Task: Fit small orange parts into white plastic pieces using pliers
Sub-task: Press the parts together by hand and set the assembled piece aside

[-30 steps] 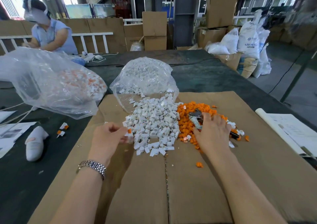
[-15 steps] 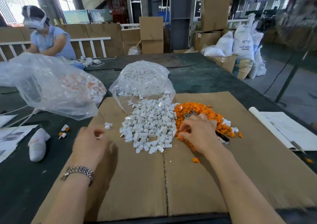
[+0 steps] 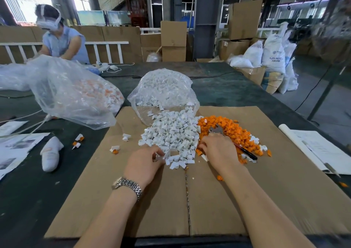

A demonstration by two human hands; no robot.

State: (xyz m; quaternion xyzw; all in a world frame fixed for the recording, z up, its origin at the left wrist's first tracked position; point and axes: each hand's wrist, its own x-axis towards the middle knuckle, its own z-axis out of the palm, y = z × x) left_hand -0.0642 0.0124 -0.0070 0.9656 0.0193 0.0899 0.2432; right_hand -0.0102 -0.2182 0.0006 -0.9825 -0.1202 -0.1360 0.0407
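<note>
- Left hand [image 3: 145,165]: fingers curled at the near edge of the white plastic pieces [image 3: 171,135], pinching one.
- Right hand [image 3: 220,152]: fingers bent down into the orange parts [image 3: 228,131]; their hold cannot be told.
- Pliers [image 3: 218,130] lie on the orange heap, just beyond that hand.
- Both heaps sit on cardboard [image 3: 161,209] covering the surface.
</note>
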